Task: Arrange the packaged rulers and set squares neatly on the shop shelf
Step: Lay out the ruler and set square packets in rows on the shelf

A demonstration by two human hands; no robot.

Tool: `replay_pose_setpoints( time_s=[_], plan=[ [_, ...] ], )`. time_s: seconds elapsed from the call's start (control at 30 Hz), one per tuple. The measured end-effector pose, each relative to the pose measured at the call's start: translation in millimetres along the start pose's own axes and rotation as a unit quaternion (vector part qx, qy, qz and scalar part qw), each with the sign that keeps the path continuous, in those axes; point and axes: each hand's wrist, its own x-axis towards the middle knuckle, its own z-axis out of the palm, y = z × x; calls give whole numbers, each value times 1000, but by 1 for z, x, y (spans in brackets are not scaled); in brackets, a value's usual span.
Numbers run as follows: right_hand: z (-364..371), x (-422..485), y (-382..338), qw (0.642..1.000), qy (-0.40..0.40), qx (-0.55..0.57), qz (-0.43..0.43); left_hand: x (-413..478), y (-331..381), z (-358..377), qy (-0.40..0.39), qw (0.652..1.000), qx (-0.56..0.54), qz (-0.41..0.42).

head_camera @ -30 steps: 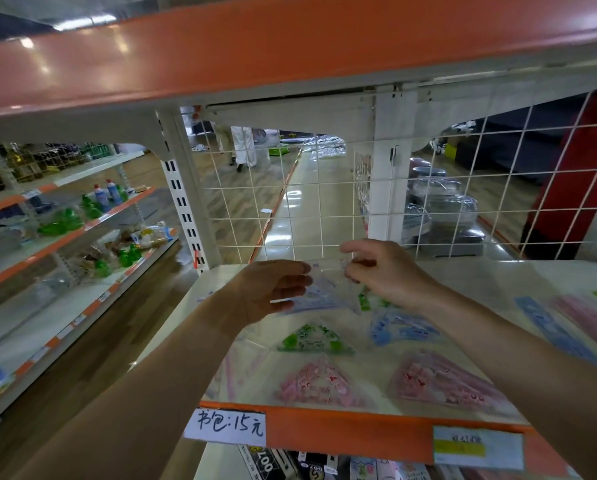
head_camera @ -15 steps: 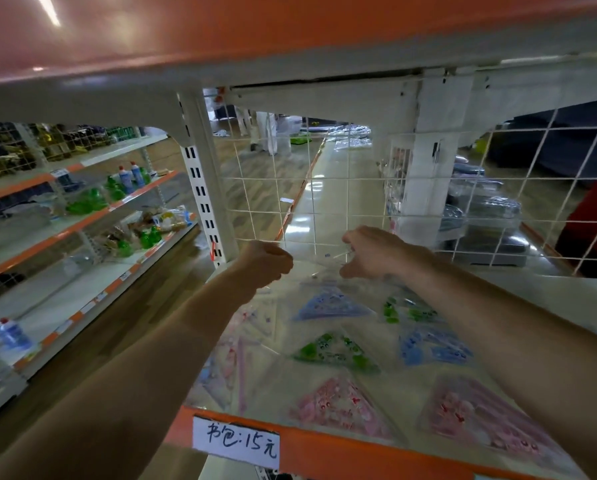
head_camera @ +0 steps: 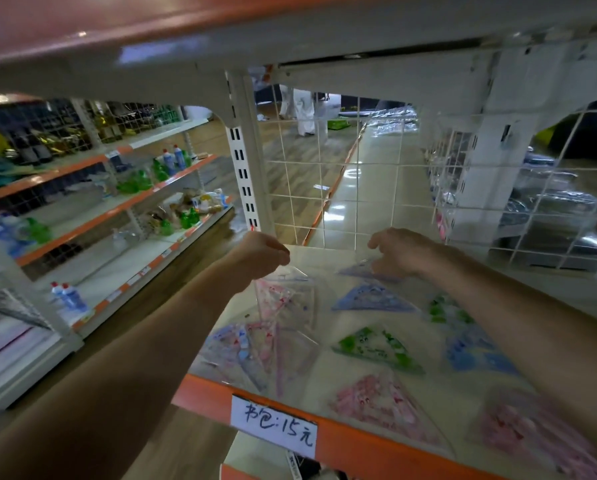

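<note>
Far back on the shelf, close to the wire mesh, both hands are busy among the packaged set squares. The left hand is curled almost into a fist, thumb and fingertips pinching the top corner of the pink packet, which hangs tilted just below it. Whether its lower edge rests on the shelf I cannot tell. The right hand reaches over the lilac packet, fingers bent down onto its clear film, but I cannot say whether it grips the film or only rests there. Nearer the person than the hands, more packets lie flat and apart: the blue packet just below the right hand, the green packet closer in, and a second pink one near the orange front edge by the handwritten price label. To my eye these things weigh next to nothing: a stiff, flat plastic triangle loose inside a thin, glossy sleeve that sags and slides easily on the smooth shelf. A pinch on bare film, as the left hand has, lets the packet swing. Taking hold through the film on the stiff triangle itself, near a corner, should steer it better, and a light touch should keep neighbours from skating out of line.
</note>
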Motion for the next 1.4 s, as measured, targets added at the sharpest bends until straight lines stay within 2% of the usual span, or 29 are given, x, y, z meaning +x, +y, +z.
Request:
replay_pose_setpoints(
  time_s=[0.2,0.27,0.37,0.5,0.73,0.9,1.13,1.3,1.4],
  plan=[
    [7,-17,-56,994,-14,70,-89,-3,-22,-22,-7,999,36,-27],
    [16,-18,-76,993,-23,60,-103,-5,-32,-29,-16,997,61,-43],
    [28,-18,-100,996,-24,-16,-82,-10,-41,-34,-19,995,73,-59],
    [32,-22,-119,990,-72,-98,-69,-13,-48,-23,-35,991,115,-54],
    [38,-17,-123,992,-66,-53,-89,-4,-55,-1,-12,973,229,-24],
    [36,-16,-121,991,-97,-48,-80,-3,-54,5,-44,936,348,-17],
    [34,-16,-120,992,-99,-33,-72,-4,-49,4,-45,929,366,16],
    [33,-15,-116,991,-109,-17,-76,-4,-40,-9,-74,951,301,-3],
    [33,-14,-117,991,-109,-20,-77,11,-44,-17,-17,959,284,0]
  ],
)
